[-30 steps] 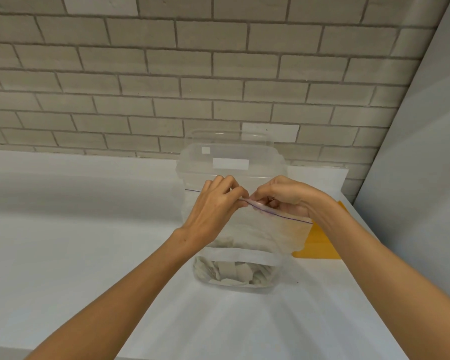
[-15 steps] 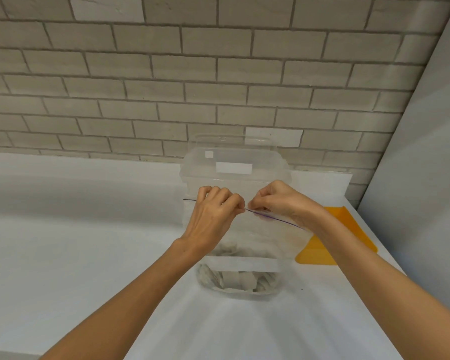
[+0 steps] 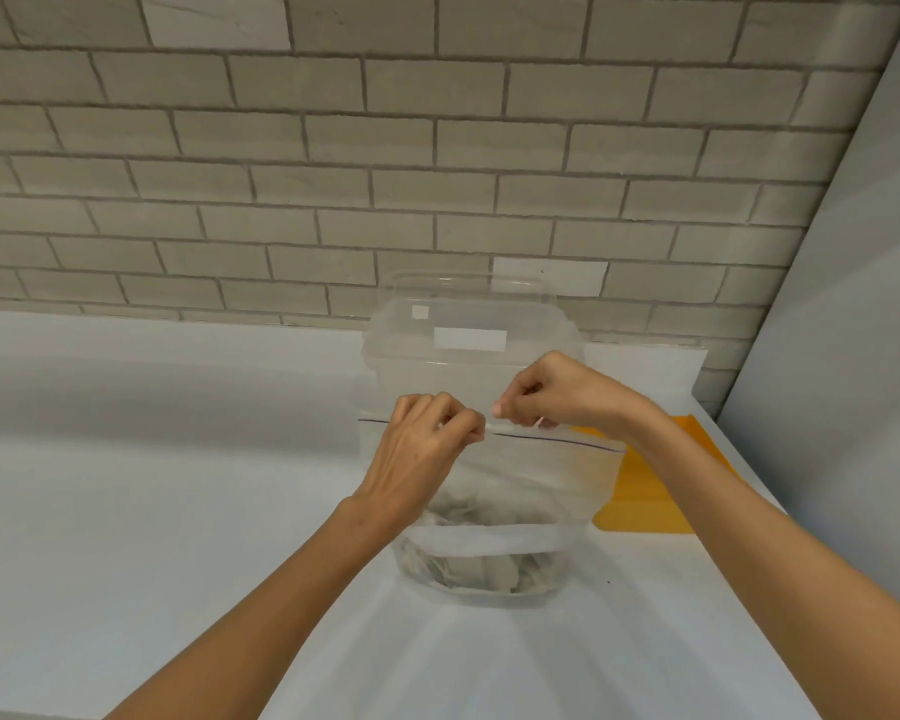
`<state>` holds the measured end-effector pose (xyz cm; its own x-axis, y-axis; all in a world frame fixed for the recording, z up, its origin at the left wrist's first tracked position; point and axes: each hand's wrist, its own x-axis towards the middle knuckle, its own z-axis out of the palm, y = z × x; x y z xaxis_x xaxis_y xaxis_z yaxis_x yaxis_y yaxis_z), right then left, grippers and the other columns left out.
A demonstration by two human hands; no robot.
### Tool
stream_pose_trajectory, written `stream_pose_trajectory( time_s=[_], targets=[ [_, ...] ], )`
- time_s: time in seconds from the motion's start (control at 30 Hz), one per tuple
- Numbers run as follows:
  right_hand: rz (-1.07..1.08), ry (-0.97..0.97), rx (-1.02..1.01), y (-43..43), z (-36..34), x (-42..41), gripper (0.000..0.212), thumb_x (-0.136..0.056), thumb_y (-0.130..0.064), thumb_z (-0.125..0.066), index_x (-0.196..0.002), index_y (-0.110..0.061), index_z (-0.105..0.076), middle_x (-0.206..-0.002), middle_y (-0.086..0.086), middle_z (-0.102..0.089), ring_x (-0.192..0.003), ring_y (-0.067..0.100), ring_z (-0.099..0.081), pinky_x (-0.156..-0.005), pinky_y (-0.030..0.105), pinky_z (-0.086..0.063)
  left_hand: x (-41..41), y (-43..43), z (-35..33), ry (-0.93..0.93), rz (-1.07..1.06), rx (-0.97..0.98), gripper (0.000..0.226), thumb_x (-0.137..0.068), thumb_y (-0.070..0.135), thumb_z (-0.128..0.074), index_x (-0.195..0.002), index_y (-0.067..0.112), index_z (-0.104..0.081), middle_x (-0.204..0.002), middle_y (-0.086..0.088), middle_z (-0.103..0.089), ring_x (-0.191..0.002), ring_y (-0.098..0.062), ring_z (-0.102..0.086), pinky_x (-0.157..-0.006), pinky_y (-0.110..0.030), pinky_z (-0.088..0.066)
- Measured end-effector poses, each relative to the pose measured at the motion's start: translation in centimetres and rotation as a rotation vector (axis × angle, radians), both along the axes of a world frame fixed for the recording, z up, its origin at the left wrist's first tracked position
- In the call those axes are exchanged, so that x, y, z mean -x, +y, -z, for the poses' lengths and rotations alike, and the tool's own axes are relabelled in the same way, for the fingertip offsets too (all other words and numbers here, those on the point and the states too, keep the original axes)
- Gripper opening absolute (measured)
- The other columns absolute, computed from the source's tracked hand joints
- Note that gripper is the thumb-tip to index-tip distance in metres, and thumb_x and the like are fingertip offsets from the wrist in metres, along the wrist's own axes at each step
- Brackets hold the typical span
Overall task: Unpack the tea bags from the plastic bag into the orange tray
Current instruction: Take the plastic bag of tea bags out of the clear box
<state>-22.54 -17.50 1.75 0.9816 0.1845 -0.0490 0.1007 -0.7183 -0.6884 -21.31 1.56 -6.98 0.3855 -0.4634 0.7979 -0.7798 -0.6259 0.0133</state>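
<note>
Left hand (image 3: pixel 427 452) and right hand (image 3: pixel 559 397) pinch the plastic bag (image 3: pixel 541 478) above a white counter (image 3: pixel 178 511), brick wall (image 3: pixel 333 174) behind.

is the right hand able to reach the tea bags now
Probably not yet: the tea bags lie low inside the plastic bag, whose zip line looks closed; the right hand and left hand pinch its top.
</note>
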Motion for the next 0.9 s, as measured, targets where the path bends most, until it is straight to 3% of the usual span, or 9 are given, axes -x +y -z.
stream_pose_trajectory(
  time_s=[0.07, 0.17, 0.23, 0.33, 0.47, 0.6, 0.67, 0.77, 0.9],
  targets=[
    [-0.061, 0.112, 0.016, 0.5, 0.0, 0.3, 0.018, -0.081, -0.03, -0.074, -0.084, -0.012, -0.076, -0.069, 0.002, -0.065, -0.06, 0.007, -0.053, -0.059, 0.018, -0.043, -0.2, 0.2, 0.0, -0.021, -0.005, -0.013, 0.008, -0.086, 0.016, -0.069, -0.093, 0.017, -0.064, -0.083, 0.001, -0.058, -0.072, -0.017, -0.052, -0.077, -0.031, -0.037],
    [-0.026, 0.159, -0.135, 0.7, 0.7, 0.3, 0.004, -0.08, -0.015, -0.075, -0.079, -0.011, -0.076, -0.064, -0.007, -0.069, -0.061, 0.0, -0.06, -0.058, 0.011, -0.044, -0.3, 0.1, 0.0, -0.055, -0.005, -0.013, 0.007, -0.088, 0.023, -0.065, -0.094, 0.02, -0.064, -0.084, 0.001, -0.06, -0.074, -0.016, -0.051, -0.078, -0.027, -0.031],
    [0.07, 0.157, -0.231, 0.9, 1.2, 0.1, 0.003, -0.077, -0.009, -0.075, -0.075, -0.01, -0.077, -0.073, 0.001, -0.074, -0.077, 0.009, -0.067, -0.073, 0.019, -0.052, -0.4, -0.1, 0.1, -0.05, 0.002, 0.004, 0.008, -0.09, 0.023, -0.058, -0.095, 0.018, -0.062, -0.083, 0.001, -0.059, -0.075, -0.017, -0.05, -0.077, -0.025, -0.028],
    [0.209, 0.145, -0.289, 1.3, 1.6, -0.2, 0.004, -0.074, -0.004, -0.073, -0.076, -0.003, -0.076, -0.077, 0.01, -0.073, -0.081, 0.019, -0.068, -0.083, 0.028, -0.054, -0.5, -0.9, 0.2, -0.02, 0.013, -0.013, 0.014, -0.091, 0.019, -0.052, -0.093, 0.012, -0.063, -0.082, -0.001, -0.059, -0.077, -0.016, -0.045, -0.071, -0.026, -0.028],
    [0.269, 0.087, -0.27, 1.9, 2.0, -0.2, 0.011, -0.072, 0.0, -0.069, -0.081, 0.005, -0.074, -0.081, 0.02, -0.071, -0.071, 0.017, -0.064, -0.071, 0.025, -0.057, -0.9, -1.3, 0.1, 0.021, 0.009, -0.013, 0.009, -0.088, 0.011, -0.059, -0.09, 0.007, -0.066, -0.08, -0.004, -0.06, -0.076, -0.014, -0.039, -0.068, -0.025, -0.028],
    [0.421, -0.165, 0.019, 1.0, 2.8, -1.2, 0.016, -0.076, -0.002, -0.06, -0.082, 0.005, -0.073, -0.083, 0.016, -0.073, -0.077, 0.022, -0.067, -0.068, 0.032, -0.057, 0.7, -2.3, 0.4, 0.045, 0.1, -0.06, 0.019, -0.092, 0.017, -0.049, -0.085, 0.009, -0.064, -0.079, -0.003, -0.058, -0.074, -0.015, -0.041, -0.07, -0.024, -0.025],
    [0.497, -0.216, -0.046, -0.5, 2.6, -1.2, 0.015, -0.078, -0.003, -0.061, -0.082, 0.004, -0.074, -0.082, 0.013, -0.073, -0.073, 0.016, -0.065, -0.062, 0.027, -0.055, 2.2, -2.9, 1.3, 0.068, 0.148, -0.097, 0.018, -0.094, 0.02, -0.048, -0.087, 0.012, -0.063, -0.081, 0.0, -0.057, -0.073, -0.015, -0.045, -0.071, -0.025, -0.03],
    [0.326, -0.18, -0.126, -1.8, 1.7, 0.1, 0.008, -0.082, -0.012, -0.07, -0.079, -0.01, -0.077, -0.07, 0.001, -0.07, -0.065, 0.006, -0.059, -0.058, 0.014, -0.045, 2.4, -2.3, 1.1, 0.097, 0.112, -0.094, 0.021, -0.093, 0.03, -0.048, -0.088, 0.019, -0.065, -0.082, 0.007, -0.059, -0.073, -0.013, -0.051, -0.074, -0.026, -0.034],
    [0.143, -0.164, -0.1, -1.5, 1.3, 0.6, 0.006, -0.082, -0.021, -0.073, -0.086, -0.016, -0.075, -0.068, 0.002, -0.069, -0.063, 0.004, -0.061, -0.068, 0.023, -0.053, 1.2, -1.3, -1.8, 0.088, -0.029, -0.024, 0.031, -0.094, 0.045, -0.047, -0.089, 0.028, -0.072, -0.088, 0.01, -0.062, -0.077, -0.014, -0.052, -0.075, -0.029, -0.03]
  ],
)
